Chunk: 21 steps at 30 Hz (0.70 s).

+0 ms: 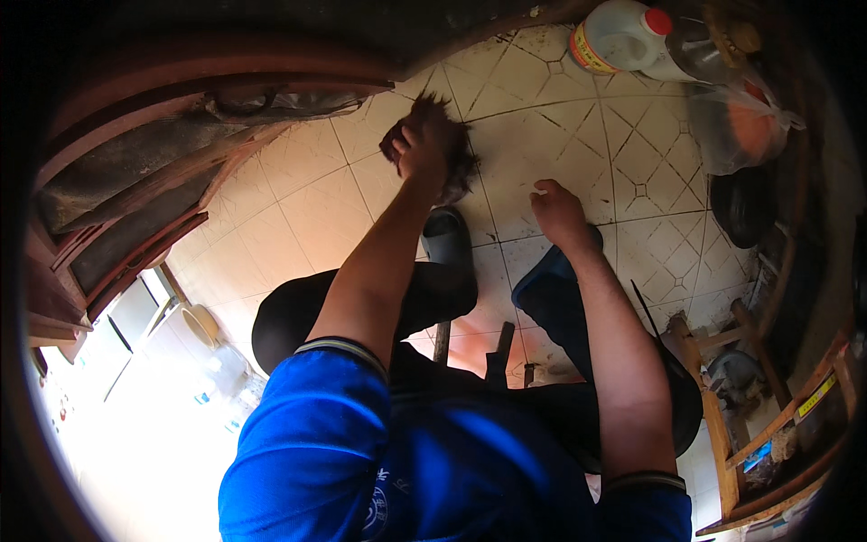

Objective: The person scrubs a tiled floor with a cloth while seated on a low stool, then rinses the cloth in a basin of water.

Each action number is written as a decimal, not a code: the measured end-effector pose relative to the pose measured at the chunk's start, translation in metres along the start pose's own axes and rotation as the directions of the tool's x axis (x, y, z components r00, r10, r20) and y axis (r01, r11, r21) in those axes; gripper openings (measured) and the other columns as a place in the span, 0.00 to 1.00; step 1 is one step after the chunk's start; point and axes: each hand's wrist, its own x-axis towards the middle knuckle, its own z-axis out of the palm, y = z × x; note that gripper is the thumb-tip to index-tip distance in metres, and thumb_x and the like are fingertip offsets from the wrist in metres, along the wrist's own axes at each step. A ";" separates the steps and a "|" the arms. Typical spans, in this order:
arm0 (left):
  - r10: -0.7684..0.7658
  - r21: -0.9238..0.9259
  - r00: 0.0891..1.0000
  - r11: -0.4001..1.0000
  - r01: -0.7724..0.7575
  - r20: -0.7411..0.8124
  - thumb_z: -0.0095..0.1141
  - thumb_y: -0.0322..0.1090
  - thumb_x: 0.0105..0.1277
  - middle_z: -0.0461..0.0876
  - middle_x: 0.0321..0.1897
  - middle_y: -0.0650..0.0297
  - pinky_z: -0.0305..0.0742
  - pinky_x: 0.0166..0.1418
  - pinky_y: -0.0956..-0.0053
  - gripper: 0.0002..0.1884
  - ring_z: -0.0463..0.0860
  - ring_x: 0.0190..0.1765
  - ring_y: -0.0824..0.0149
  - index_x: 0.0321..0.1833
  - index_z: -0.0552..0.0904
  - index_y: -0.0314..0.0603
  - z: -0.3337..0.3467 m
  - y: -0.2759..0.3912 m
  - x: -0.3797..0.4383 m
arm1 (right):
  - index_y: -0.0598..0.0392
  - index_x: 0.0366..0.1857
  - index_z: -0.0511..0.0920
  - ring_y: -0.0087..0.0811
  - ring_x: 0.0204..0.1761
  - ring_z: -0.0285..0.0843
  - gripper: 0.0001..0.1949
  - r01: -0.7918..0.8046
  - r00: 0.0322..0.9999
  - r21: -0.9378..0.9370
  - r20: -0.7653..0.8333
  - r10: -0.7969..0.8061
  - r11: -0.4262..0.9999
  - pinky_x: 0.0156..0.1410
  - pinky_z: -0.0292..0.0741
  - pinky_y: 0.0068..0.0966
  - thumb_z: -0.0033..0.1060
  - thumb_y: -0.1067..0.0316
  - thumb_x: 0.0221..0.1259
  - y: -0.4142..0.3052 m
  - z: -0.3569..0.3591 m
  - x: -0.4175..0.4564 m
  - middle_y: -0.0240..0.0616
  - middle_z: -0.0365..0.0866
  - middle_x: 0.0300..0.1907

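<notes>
My left hand (418, 154) grips a dark brown, shaggy bundle (450, 146) that looks like a feather or fiber brush, held low over the tiled floor (542, 142). Some of its bristly strands spread out on both sides of the hand. Motion or shade blurs its lower edge. Farther right, my right hand (559, 210) hangs above the floor near my knee, its fingers curled. A small pale spot shows at its fingertips; whether it is a held thing cannot be told.
Dark wooden cabinet (223, 129) at left. A plastic jug with a red cap (620, 40), a knotted clear bag (738, 129) and a black rounded object (744, 206) stand at right. A wooden frame (718, 447) is lower right. My grey slipper (447, 237) is below the bundle.
</notes>
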 end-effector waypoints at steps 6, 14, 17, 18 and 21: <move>0.114 0.274 0.978 0.960 -0.063 -0.175 0.50 0.41 0.75 0.51 0.86 0.42 0.68 0.76 0.33 0.34 0.59 0.80 0.24 0.85 0.62 0.52 0.006 -0.012 0.011 | 0.56 0.59 0.81 0.55 0.54 0.88 0.19 0.065 0.997 0.012 0.034 -0.065 0.998 0.62 0.82 0.46 0.60 0.56 0.74 0.005 0.023 0.000 0.54 0.90 0.49; 0.206 0.250 0.923 0.960 -0.126 -0.325 0.53 0.42 0.72 0.52 0.85 0.45 0.58 0.77 0.26 0.38 0.57 0.82 0.30 0.85 0.58 0.57 -0.032 -0.005 0.098 | 0.58 0.59 0.81 0.55 0.54 0.88 0.19 0.004 0.999 -0.036 0.050 -0.003 0.999 0.61 0.82 0.46 0.61 0.56 0.73 0.018 0.023 -0.009 0.54 0.90 0.49; 0.293 0.346 0.865 0.926 -0.151 -0.406 0.53 0.40 0.73 0.51 0.85 0.46 0.60 0.77 0.27 0.37 0.55 0.83 0.32 0.86 0.58 0.60 -0.020 0.001 0.100 | 0.58 0.58 0.81 0.55 0.55 0.88 0.19 -0.005 0.999 -0.046 0.037 0.006 0.999 0.62 0.82 0.46 0.60 0.57 0.73 0.017 0.017 -0.003 0.54 0.90 0.50; 0.349 0.261 0.873 0.927 -0.268 -0.342 0.54 0.39 0.73 0.50 0.86 0.49 0.61 0.77 0.28 0.38 0.53 0.84 0.34 0.86 0.58 0.62 -0.023 0.018 0.091 | 0.58 0.58 0.81 0.55 0.55 0.88 0.19 -0.015 0.999 -0.060 0.027 0.017 0.998 0.62 0.82 0.46 0.60 0.57 0.73 0.022 0.015 -0.003 0.54 0.90 0.50; 0.442 0.186 0.885 0.891 -0.414 -0.145 0.61 0.34 0.69 0.43 0.90 0.61 0.62 0.78 0.30 0.42 0.44 0.89 0.43 0.86 0.60 0.65 -0.030 0.073 0.029 | 0.58 0.58 0.82 0.56 0.55 0.87 0.18 0.016 0.999 -0.077 -0.027 -0.018 0.997 0.62 0.82 0.47 0.60 0.57 0.73 0.037 0.017 -0.003 0.55 0.90 0.50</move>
